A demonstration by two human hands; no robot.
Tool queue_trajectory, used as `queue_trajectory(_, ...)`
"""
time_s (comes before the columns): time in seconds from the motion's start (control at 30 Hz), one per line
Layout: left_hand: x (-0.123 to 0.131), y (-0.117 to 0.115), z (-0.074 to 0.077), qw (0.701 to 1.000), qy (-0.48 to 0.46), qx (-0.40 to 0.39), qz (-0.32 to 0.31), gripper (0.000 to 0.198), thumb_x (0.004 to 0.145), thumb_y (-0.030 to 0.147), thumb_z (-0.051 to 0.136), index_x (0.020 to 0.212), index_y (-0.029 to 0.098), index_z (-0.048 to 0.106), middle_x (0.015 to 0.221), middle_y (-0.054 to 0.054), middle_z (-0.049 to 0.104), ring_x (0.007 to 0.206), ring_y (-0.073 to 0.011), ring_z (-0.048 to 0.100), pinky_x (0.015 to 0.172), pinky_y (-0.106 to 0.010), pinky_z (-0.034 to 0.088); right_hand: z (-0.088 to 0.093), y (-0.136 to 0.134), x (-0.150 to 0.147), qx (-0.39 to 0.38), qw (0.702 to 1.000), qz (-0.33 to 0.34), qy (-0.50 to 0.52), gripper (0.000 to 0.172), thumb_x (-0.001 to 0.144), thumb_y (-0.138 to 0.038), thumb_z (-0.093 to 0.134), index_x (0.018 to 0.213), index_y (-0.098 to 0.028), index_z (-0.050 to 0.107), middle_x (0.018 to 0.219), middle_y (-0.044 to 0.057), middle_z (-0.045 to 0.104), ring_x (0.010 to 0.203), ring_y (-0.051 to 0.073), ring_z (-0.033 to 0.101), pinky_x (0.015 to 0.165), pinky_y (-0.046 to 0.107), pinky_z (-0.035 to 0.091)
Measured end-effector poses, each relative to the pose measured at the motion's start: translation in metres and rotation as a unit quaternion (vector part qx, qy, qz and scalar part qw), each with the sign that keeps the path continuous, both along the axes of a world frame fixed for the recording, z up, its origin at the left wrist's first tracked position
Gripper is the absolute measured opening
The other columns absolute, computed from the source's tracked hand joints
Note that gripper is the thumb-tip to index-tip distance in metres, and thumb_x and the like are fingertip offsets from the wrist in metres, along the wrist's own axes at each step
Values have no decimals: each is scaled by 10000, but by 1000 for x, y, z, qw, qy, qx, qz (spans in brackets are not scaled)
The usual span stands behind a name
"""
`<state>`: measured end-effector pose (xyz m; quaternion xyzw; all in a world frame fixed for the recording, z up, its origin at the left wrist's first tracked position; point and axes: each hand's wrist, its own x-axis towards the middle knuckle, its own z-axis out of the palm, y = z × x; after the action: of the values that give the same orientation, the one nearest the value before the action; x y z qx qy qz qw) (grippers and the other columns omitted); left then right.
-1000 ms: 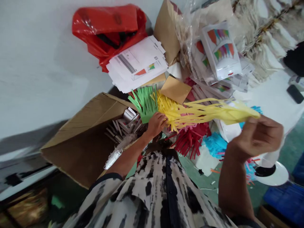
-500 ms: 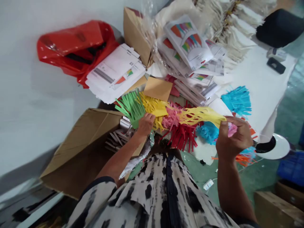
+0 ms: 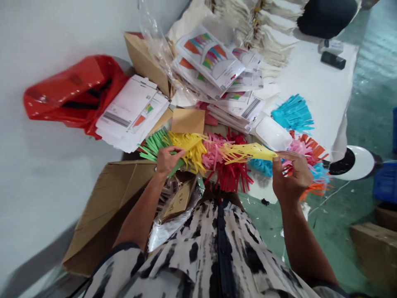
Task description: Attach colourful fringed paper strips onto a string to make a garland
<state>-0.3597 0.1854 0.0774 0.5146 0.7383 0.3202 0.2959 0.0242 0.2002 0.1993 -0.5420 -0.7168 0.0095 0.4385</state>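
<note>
My right hand (image 3: 291,176) pinches the end of a yellow fringed paper strip (image 3: 248,152), stretched above the row of tassels. My left hand (image 3: 167,160) is closed between the green fringed paper (image 3: 153,145) and the yellow fringed paper (image 3: 192,155); its fingers pinch the near end of the yellow paper. Pink fringe (image 3: 214,151) and red fringe (image 3: 234,176) lie between my hands. Blue fringed paper (image 3: 293,114) rests on the white sheet, and pink and orange fringes lie beside my right hand.
Packaged printed cards (image 3: 211,58) are piled behind the tassels. A red plastic bag (image 3: 68,91) and white cards (image 3: 130,111) lie at the left. An open cardboard box (image 3: 105,207) stands near my left arm. A white round object (image 3: 359,162) and a black phone-like item (image 3: 333,60) are at the right.
The view has shifted, with the table contents lower on the left. My left hand has moved left toward the green fringe. My right hand still holds the yellow strip, now slightly further left.
</note>
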Motion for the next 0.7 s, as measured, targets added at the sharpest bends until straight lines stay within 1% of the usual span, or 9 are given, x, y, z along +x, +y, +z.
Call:
queue_trajectory(0.07,-4,3,2,1000,-11,13,-12,183,821,376,746,805,198,785,833,-28,795,794,-198,721,768,-289,556,0,-2,3,-5,1000,-10,6,30,958,-244,691,982,-257,704,932,56,773,914,262,742,884,453,587)
queue_trajectory(0.23,-4,8,12,991,74,102,-36,212,859,396,688,784,206,744,862,-56,767,856,-216,683,842,-339,545,1,-9,11,-2,1000,-22,17,33,948,-245,708,980,-238,709,943,61,771,925,267,739,891,459,581)
queue_trajectory(0.3,-3,7,16,995,38,85,-43,197,842,392,702,789,205,733,846,-46,754,829,-207,678,837,-338,550,4,-12,17,-8,999,-26,30,38,950,-255,713,984,-237,718,958,61,775,932,261,741,900,447,579)
queue_trajectory(0.37,-1,3,21,996,-38,73,-23,203,833,402,722,828,200,727,855,-32,744,812,-189,683,819,-318,561,7,-16,24,-30,997,-49,50,60,954,-281,715,996,-239,729,969,55,777,915,250,738,881,424,581)
queue_trajectory(0.43,7,-2,30,990,-100,98,8,223,838,417,742,858,197,713,863,-23,728,825,-181,690,824,-308,572,10,-21,32,-60,994,-71,65,85,956,-312,716,995,-240,737,957,47,775,883,239,732,849,403,581)
queue_trajectory(0.5,25,-6,43,982,-117,149,24,229,872,424,741,917,202,710,917,-31,724,887,-189,699,863,-323,581,12,-27,40,-92,991,-76,64,103,958,-330,717,997,-237,741,949,43,779,870,231,730,836,390,577)
queue_trajectory(0.57,55,-6,61,978,-99,181,-25,261,927,429,718,1086,223,719,1087,-58,734,1032,-214,698,948,-364,579,14,-32,45,-122,989,-65,48,110,965,-340,711,998,-239,740,950,43,785,871,227,733,842,385,575)
queue_trajectory(0.63,95,-3,79,968,-75,203,-130,319,949,453,718,1194,249,712,1190,-71,732,1138,-240,680,1039,-412,552,15,-36,48,-149,987,-51,26,112,979,-354,700,997,-250,737,957,44,790,876,225,735,856,390,575)
queue_trajectory(0.7,138,6,95,939,-67,228,-249,432,936,499,745,1295,265,691,1275,-88,724,1236,-267,645,1116,-450,506,17,-38,50,-164,986,-33,7,111,991,-364,687,985,-262,732,955,42,794,881,227,735,883,405,572)
